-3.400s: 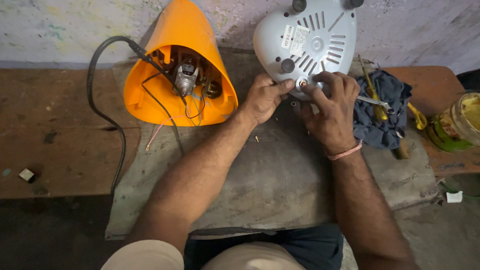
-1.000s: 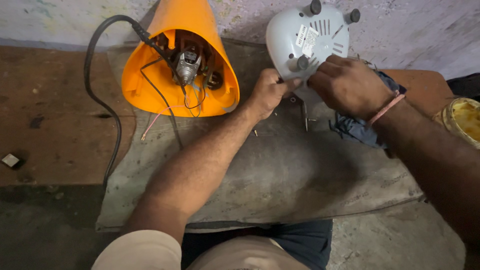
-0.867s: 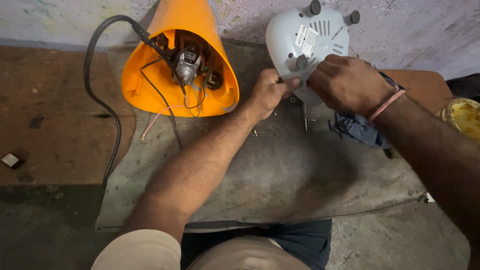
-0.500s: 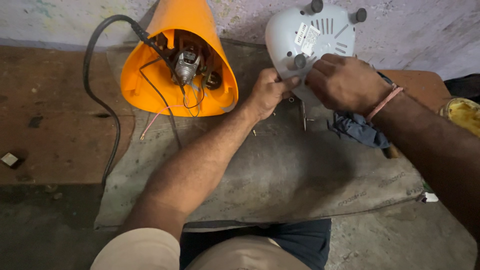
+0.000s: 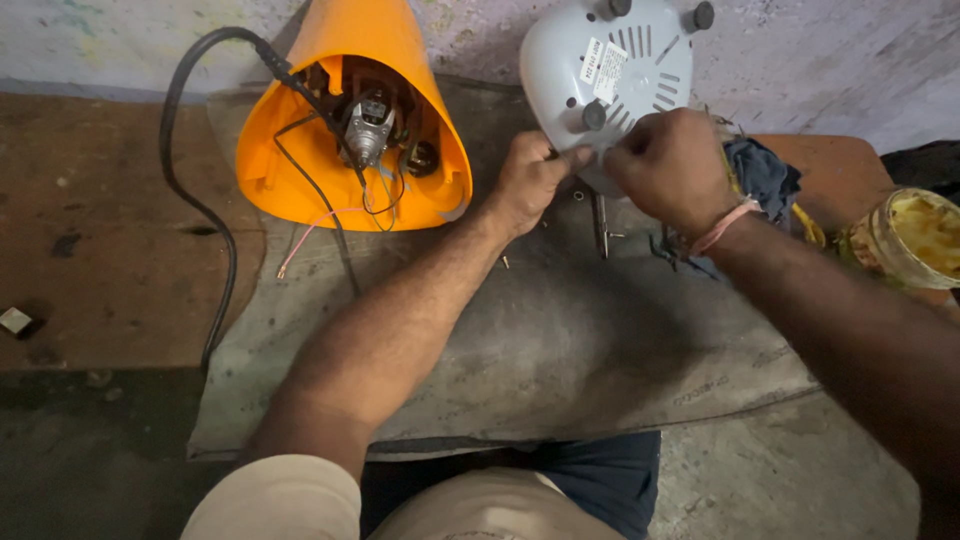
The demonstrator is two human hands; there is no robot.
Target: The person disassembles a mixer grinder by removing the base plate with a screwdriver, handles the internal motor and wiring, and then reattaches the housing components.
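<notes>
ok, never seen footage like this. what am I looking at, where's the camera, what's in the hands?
There is no machine doing the work: a person wears one camera on the head, and it looks down at their own two bare hands.

Both hands meet at a round grey plastic base plate with vent slots and dark rubber feet. The left hand pinches its lower edge. The right hand, with a pink band at the wrist, covers the same spot, so whatever small part the fingers grip is hidden.

The work lies on a grey mat over a worn wooden surface. To the left an orange cone-shaped housing lies open, showing its motor and wires, with a black power cord looping away. To the right are a dark blue rag and an open jar of yellowish paste.
</notes>
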